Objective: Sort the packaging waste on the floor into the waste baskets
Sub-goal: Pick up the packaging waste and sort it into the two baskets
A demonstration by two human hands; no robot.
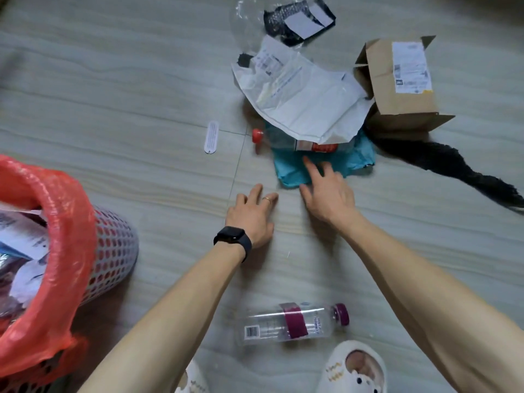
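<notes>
A pile of packaging waste lies ahead on the floor: a white mailer bag [300, 97] over a clear bottle with a red cap [257, 136], on a teal plastic bag [295, 168]. My right hand [326, 191] is spread open, fingers straight, over the teal bag's near edge. My left hand [252, 214], with a ring and a black watch, hovers open just left of it, holding nothing. A grey mesh waste basket [113, 251] with a red liner stands at the left, holding paper and wrappers. A clear bottle with a purple cap [295, 321] lies near my feet.
A brown cardboard box [397, 89] lies open at the right, a black plastic bag [453, 165] trailing from it. A black-and-white mailer [297, 21] and clear film [246, 21] lie farther back. A small white tag [211, 137] lies left of the pile. My white slippers [354, 367] are at the bottom.
</notes>
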